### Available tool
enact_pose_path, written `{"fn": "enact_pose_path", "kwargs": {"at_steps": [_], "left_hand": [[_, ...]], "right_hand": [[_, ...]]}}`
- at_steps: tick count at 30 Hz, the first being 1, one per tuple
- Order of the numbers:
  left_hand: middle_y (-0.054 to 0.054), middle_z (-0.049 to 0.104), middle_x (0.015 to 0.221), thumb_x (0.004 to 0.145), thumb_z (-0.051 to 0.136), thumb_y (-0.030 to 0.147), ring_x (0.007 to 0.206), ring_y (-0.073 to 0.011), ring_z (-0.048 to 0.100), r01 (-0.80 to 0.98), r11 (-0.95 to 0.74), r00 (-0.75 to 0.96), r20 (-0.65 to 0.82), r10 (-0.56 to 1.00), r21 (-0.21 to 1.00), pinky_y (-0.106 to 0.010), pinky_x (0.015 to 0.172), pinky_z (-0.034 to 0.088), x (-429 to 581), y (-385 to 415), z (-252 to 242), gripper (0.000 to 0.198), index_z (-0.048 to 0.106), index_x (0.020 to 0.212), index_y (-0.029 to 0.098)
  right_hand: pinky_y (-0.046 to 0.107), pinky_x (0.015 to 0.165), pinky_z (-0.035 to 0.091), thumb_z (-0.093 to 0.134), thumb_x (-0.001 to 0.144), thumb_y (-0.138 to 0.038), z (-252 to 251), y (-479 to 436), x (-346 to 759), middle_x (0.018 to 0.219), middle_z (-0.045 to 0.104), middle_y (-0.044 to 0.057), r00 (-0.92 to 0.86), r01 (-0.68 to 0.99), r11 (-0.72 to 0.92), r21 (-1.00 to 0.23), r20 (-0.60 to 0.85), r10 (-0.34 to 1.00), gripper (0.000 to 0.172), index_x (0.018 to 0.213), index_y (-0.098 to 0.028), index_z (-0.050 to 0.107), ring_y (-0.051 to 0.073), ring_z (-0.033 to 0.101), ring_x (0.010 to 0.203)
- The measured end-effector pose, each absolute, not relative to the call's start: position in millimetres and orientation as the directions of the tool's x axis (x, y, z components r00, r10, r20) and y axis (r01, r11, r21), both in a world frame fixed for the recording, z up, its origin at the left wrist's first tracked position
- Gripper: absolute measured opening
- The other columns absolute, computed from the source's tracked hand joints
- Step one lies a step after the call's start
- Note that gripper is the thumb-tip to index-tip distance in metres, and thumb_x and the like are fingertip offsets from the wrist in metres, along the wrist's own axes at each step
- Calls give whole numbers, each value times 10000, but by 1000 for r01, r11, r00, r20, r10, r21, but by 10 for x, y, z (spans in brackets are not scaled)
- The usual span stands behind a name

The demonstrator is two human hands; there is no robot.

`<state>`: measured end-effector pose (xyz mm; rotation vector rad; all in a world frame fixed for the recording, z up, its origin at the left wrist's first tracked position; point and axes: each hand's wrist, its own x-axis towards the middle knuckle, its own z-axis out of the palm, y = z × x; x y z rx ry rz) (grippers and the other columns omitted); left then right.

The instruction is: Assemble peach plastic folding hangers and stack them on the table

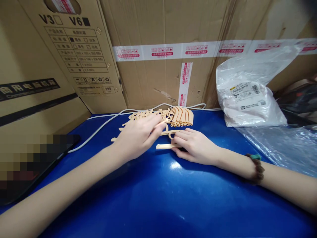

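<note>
A loose heap of thin beige plastic strips [148, 116] lies at the back of the blue table [158, 198]. Beside it sits a neat row of folded beige strips [182, 116]. My left hand [138, 136] reaches forward over the heap with its fingers pinched on one beige strip. My right hand [195, 145] rests on the table, fingers closed on another beige strip [164, 146] that sticks out to the left. A dark bead bracelet [257, 168] circles my right wrist.
Cardboard boxes [160, 72] wall off the back and left. A white cable [99, 127] runs along the table's rear edge. A white plastic bag with a label [247, 99] and clear film [284, 148] lie at the right. A dark flat device [37, 165] sits at the left.
</note>
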<state>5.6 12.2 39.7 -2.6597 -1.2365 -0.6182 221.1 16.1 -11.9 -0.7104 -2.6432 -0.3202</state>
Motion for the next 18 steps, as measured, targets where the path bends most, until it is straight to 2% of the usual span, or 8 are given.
{"fn": "enact_pose_path", "kwargs": {"at_steps": [2, 6, 13, 18], "left_hand": [[-49, 629, 816, 970, 225, 391, 751, -201, 587, 763, -646, 611, 317, 726, 7, -304, 651, 378, 32, 150, 243, 364, 498, 815, 206], [-40, 628, 735, 953, 276, 380, 661, -202, 566, 799, -600, 584, 182, 791, 43, -299, 589, 332, -29, 222, 41, 334, 515, 799, 206], [-18, 587, 685, 942, 256, 336, 645, -193, 543, 807, -580, 564, 148, 813, 112, -297, 597, 329, -33, 252, -28, 310, 459, 743, 210], [-19, 577, 686, 948, 226, 360, 651, -197, 538, 806, -570, 553, 140, 821, 161, -305, 609, 336, -37, 256, -28, 339, 442, 733, 212]], "right_hand": [[302, 712, 398, 438, 925, -244, -114, 151, 2212, 835, 620, 59, -793, 522, 848, 99, 421, 439, 196, 828, -153, 582, 169, 526, 732], [286, 715, 422, 445, 907, -207, -115, 143, 2218, 812, 600, 55, -786, 512, 857, 47, 428, 446, 167, 800, -158, 563, 161, 524, 735], [249, 645, 425, 442, 925, -215, -142, 179, 2248, 851, 564, 51, -738, 536, 841, -73, 443, 509, 121, 871, -163, 537, 143, 522, 730], [248, 624, 415, 450, 920, -227, -149, 184, 2261, 846, 591, 42, -718, 557, 825, -96, 443, 537, 100, 859, -180, 515, 140, 538, 711]]}}
